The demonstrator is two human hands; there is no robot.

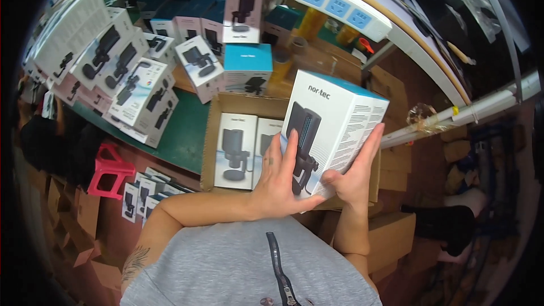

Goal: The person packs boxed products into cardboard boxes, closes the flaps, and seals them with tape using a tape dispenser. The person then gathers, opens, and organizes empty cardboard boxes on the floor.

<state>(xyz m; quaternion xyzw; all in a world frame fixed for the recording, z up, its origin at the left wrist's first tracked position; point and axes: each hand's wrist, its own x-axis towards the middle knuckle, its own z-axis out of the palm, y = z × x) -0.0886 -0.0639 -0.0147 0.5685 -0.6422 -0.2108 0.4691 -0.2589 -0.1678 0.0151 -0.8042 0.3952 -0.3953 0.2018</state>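
Observation:
A white microphone box (328, 130) with a blue top is held tilted between my two hands, in front of my chest. My left hand (276, 178) presses flat on its printed front, fingers pointing up. Around the right side and lower edge wraps my right hand (357, 178), its thumb on the near edge. Just behind and to the left stands an open cardboard carton (211, 141). Inside it two white microphone boxes show, one at the left (235, 150) in full and another (269, 135) partly hidden by my left hand.
Stacked microphone boxes (122, 62) fill the green table's (187, 127) left side. A blue-topped box (248, 59) stands behind the carton. A white power strip (343, 8) hangs from the shelf edge. On the floor are a pink stool (110, 171), more boxes (148, 190) and cardboard cartons (391, 241).

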